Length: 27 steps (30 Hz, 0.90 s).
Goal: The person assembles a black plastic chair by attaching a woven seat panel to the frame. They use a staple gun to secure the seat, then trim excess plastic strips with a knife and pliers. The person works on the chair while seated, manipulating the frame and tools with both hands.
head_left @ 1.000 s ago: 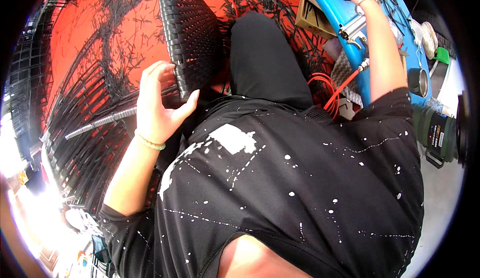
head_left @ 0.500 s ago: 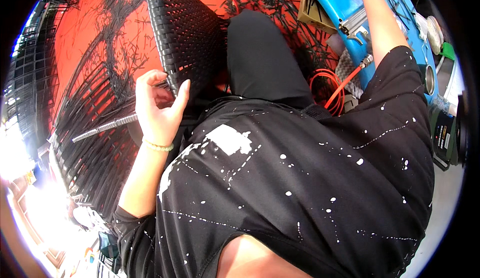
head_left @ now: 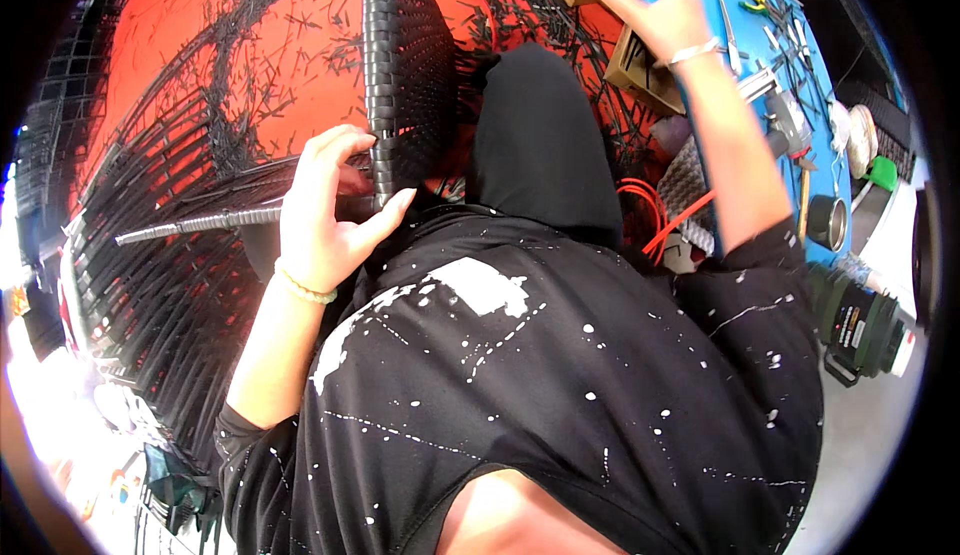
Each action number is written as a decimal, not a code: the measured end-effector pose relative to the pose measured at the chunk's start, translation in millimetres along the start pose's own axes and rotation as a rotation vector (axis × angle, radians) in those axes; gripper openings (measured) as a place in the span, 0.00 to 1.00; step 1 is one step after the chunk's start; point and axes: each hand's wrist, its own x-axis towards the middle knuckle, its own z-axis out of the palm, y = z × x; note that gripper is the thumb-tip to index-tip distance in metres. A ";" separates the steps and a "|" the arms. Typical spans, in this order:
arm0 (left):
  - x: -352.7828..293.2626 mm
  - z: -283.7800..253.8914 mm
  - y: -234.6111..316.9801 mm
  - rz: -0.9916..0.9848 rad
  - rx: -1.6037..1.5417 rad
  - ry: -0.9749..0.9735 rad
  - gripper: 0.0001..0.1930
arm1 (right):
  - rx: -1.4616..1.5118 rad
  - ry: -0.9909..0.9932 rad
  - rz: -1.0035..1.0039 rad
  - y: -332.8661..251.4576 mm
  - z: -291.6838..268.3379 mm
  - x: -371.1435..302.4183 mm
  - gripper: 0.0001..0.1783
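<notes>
Two hands: left hand (head_left: 330, 205) clamped on woven panel (head_left: 405, 75), right hand (head_left: 655, 10) spread apart

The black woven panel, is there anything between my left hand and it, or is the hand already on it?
Nothing visible is in the way. The left hand is already on the black woven panel, fingers curled at its near edge with the thumb against its lower corner. The right hand is away from it, up by the cardboard box at the blue table.
</notes>
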 end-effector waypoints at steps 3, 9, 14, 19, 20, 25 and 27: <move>4.0 -1.3 -4.6 0.060 0.024 -0.017 0.31 | 0.251 -0.111 -0.434 -76.5 34.4 -50.4 0.21; -6.1 -4.3 -9.6 0.118 0.087 -0.003 0.33 | 0.323 -0.202 -0.508 -135.2 79.4 -76.0 0.31; -10.6 -2.9 -17.7 0.208 0.110 0.070 0.34 | 0.269 -0.237 -0.488 -142.8 76.9 -74.3 0.28; -13.2 1.4 -25.1 0.221 0.096 0.122 0.34 | 0.224 -0.289 -0.425 -153.4 76.7 -73.1 0.27; -13.9 1.2 -26.8 0.231 0.094 0.130 0.34 | 0.224 -0.293 -0.421 -155.3 76.8 -72.9 0.27; -15.0 1.2 -30.3 0.235 0.079 0.124 0.35 | 0.239 -0.283 -0.432 -152.9 83.2 -75.5 0.26; -15.1 0.6 -30.4 0.231 0.078 0.114 0.35 | 0.257 -0.273 -0.424 -153.3 84.1 -76.8 0.27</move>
